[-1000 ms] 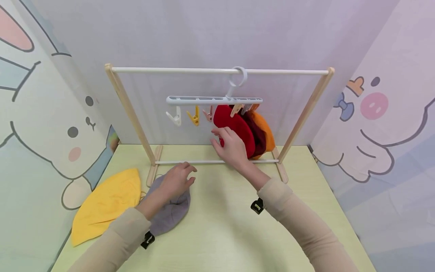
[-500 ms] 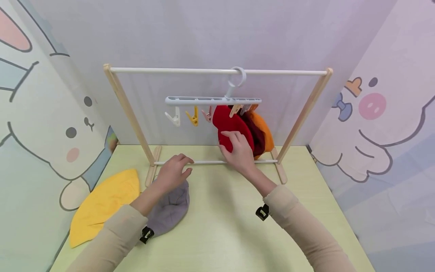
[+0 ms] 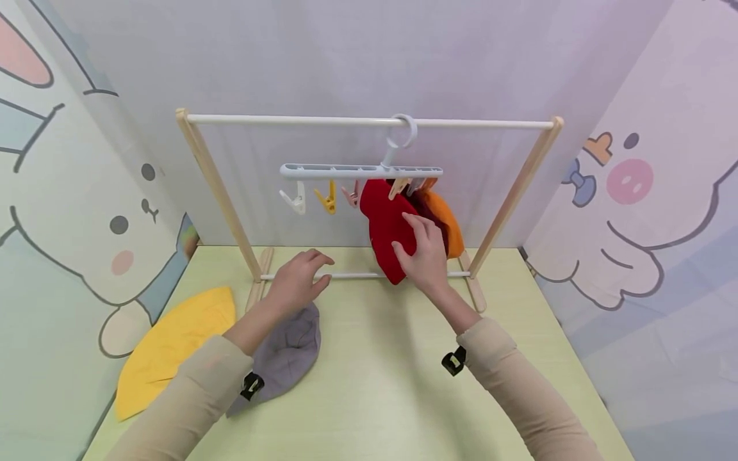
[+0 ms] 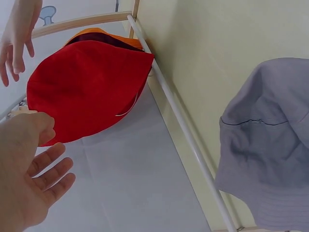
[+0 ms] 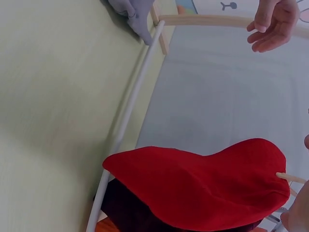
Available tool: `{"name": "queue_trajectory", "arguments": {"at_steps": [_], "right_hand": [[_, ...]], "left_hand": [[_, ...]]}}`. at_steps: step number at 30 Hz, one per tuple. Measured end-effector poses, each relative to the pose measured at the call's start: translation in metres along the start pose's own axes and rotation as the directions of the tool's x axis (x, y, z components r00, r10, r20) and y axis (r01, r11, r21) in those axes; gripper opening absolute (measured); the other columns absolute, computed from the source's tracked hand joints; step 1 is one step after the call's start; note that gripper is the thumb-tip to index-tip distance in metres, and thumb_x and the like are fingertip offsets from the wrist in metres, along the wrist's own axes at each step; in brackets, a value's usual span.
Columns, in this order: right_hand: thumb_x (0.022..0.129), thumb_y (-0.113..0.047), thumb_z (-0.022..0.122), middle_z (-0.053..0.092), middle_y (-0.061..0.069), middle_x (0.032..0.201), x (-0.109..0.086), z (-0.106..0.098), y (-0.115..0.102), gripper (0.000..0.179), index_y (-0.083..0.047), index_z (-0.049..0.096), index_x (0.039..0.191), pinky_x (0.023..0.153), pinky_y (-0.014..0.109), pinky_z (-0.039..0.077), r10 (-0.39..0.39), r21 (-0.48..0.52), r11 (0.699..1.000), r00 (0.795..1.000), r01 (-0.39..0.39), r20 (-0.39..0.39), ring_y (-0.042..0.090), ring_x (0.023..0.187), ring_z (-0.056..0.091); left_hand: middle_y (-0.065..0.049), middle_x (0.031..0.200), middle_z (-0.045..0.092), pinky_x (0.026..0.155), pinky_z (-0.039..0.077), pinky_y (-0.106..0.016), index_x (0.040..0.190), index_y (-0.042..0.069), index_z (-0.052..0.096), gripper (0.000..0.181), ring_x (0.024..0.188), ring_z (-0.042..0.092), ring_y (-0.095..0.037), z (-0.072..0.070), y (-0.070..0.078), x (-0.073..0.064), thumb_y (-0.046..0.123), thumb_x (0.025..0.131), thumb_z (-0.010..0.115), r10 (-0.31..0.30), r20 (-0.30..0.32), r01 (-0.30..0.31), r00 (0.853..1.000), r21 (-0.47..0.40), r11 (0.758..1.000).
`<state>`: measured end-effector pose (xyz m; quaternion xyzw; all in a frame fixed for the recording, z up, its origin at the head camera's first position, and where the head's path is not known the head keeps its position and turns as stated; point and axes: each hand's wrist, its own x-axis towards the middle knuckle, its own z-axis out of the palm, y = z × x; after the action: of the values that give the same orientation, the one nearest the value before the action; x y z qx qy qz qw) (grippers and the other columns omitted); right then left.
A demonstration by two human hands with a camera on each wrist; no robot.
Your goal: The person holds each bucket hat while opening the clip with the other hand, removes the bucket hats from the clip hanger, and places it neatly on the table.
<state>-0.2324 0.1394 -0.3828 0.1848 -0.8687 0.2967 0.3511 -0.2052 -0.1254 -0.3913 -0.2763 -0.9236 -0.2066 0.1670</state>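
A red bucket hat (image 3: 389, 224) hangs from a beige clothespin (image 3: 398, 187) under the pale blue hanger (image 3: 340, 171). Over its right part lies my right hand (image 3: 425, 256), its fingers loosely bent and gripping nothing. Behind the red one hang a dark maroon hat (image 5: 130, 208) and an orange hat (image 3: 451, 221), both partly hidden. My left hand (image 3: 296, 278) hovers with relaxed fingers near the rack's lower bar. Below that forearm, a grey bucket hat (image 3: 291, 352) lies on the table. White (image 3: 297, 200), yellow (image 3: 327, 198) and pink (image 3: 352, 194) clothespins dangle with nothing in them.
A yellow hat (image 3: 179, 352) lies folded flat at the table's left. The rack has wooden legs (image 3: 221, 192), a white top bar (image 3: 288, 120) holding the hanger's hook, and a white lower bar (image 4: 181, 121). Cartoon-printed cloth walls (image 3: 640, 192) close in the back and sides.
My right hand has moved rightward across the red hat, which has turned so more of its face shows. My left hand has risen slightly away from the grey hat.
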Motion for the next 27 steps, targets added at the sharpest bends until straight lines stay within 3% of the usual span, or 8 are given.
{"name": "queue_trajectory", "arguments": {"at_steps": [10, 17, 27], "right_hand": [[0.079, -0.015, 0.068, 0.047, 0.014, 0.127, -0.001, 0.002, 0.018, 0.058, -0.009, 0.045, 0.132, 0.092, 0.041, 0.041, 0.094, 0.015, 0.995, 0.996, -0.094, -0.01, 0.028, 0.114, 0.045], [0.078, -0.015, 0.069, 0.047, 0.016, 0.125, -0.002, 0.004, 0.031, 0.059, -0.01, 0.045, 0.132, 0.095, 0.045, 0.039, 0.172, 0.009, 0.985, 0.985, -0.171, -0.032, 0.031, 0.113, 0.046], [0.082, -0.019, 0.066, 0.047, 0.017, 0.124, -0.004, 0.008, 0.04, 0.059, -0.012, 0.042, 0.135, 0.094, 0.046, 0.038, 0.26, 0.025, 0.965, 0.966, -0.26, 0.006, 0.032, 0.112, 0.046]], "left_hand": [[-0.006, 0.105, 0.062, 0.07, 0.05, -0.04, 0.109, 0.01, 0.063, 0.031, 0.095, 0.06, -0.026, -0.001, 0.006, 0.013, 0.017, 0.079, 0.067, 0.022, -0.042, -0.022, 0.999, -0.013, 1.0], [-0.005, 0.107, 0.061, 0.07, 0.051, -0.039, 0.112, 0.012, 0.062, 0.033, 0.096, 0.059, -0.025, -0.001, 0.01, 0.022, 0.019, 0.081, 0.066, -0.018, -0.018, 0.017, 1.0, -0.028, 0.999], [-0.006, 0.105, 0.062, 0.072, 0.05, -0.039, 0.11, 0.012, 0.063, 0.031, 0.097, 0.059, -0.024, 0.004, 0.01, 0.033, 0.02, 0.08, 0.067, -0.02, -0.069, 0.016, 0.997, -0.051, 0.999]]}}
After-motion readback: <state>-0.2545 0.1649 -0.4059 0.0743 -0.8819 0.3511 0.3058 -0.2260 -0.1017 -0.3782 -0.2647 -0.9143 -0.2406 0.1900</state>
